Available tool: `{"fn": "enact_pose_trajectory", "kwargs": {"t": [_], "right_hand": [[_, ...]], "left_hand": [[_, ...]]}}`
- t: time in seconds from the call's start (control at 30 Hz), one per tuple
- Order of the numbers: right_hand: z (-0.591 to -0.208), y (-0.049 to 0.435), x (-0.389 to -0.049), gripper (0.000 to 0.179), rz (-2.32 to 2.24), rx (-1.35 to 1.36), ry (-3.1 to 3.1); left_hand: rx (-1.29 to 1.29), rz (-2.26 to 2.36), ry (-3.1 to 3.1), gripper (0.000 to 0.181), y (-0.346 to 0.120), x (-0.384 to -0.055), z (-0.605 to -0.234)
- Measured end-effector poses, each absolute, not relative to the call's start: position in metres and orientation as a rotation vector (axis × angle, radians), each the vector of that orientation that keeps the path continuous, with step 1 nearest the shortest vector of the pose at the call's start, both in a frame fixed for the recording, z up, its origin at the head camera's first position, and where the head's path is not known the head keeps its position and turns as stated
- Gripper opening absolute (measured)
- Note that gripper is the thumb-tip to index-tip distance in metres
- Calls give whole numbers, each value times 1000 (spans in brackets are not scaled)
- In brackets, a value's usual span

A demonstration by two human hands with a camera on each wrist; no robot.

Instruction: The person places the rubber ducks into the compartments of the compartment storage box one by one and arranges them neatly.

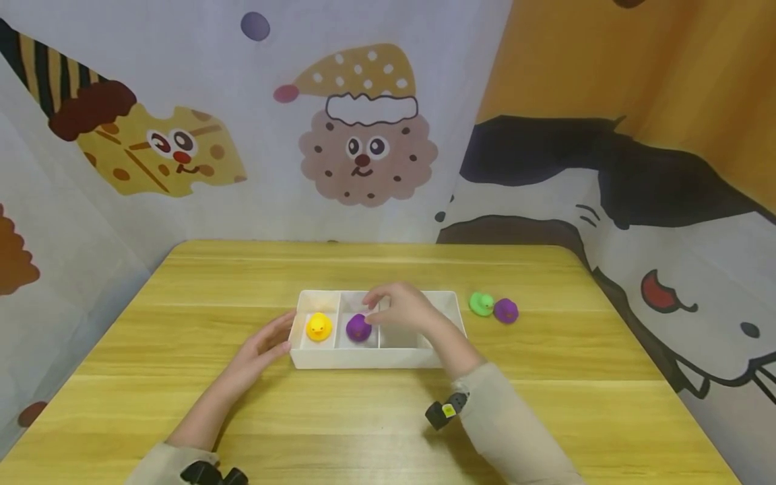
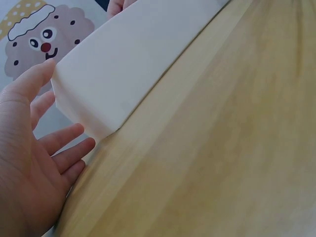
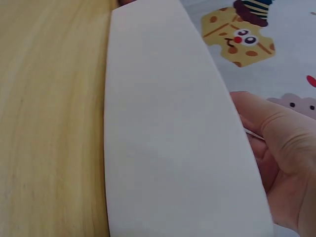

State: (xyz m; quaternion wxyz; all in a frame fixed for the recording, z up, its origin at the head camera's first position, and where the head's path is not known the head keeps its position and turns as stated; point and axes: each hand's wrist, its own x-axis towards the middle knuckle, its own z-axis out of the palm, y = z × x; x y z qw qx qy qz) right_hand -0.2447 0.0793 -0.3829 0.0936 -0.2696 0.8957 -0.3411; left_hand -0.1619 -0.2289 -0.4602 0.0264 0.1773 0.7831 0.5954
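Note:
A white divided box [image 1: 366, 359] stands on the table. Its leftmost compartment holds a yellow rubber duck [image 1: 318, 327]; the compartment beside it holds a purple rubber duck [image 1: 359, 328]. My left hand [image 1: 262, 350] touches the box's left end with thumb and fingers spread, as the left wrist view also shows [image 2: 37, 148]. Over the box, my right hand [image 1: 403, 311] reaches in above the purple duck, its fingers loosely bent and a gap between thumb and forefinger. The thumb tip is close to that duck. In the right wrist view the box wall [image 3: 168, 118] hides the fingertips.
Right of the box, a green rubber duck [image 1: 481, 304] and another purple duck [image 1: 506, 310] sit side by side on the wooden table [image 1: 339, 417]. Behind the table's far edge hangs a cloth with cartoon figures [image 1: 368, 158].

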Motion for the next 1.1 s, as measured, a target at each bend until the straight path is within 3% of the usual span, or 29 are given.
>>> {"fn": "enact_pose_trajectory", "kwargs": {"t": [0.57,1.1], "right_hand": [[-366,118,-221,29,-1218,-842,2770],[-360,172,-201,26,-1454,-698,2780]], "left_hand": [[532,1827,2423,53,-229,-161,-461],[513,1827,2420,53,-229,-161,-459]]}}
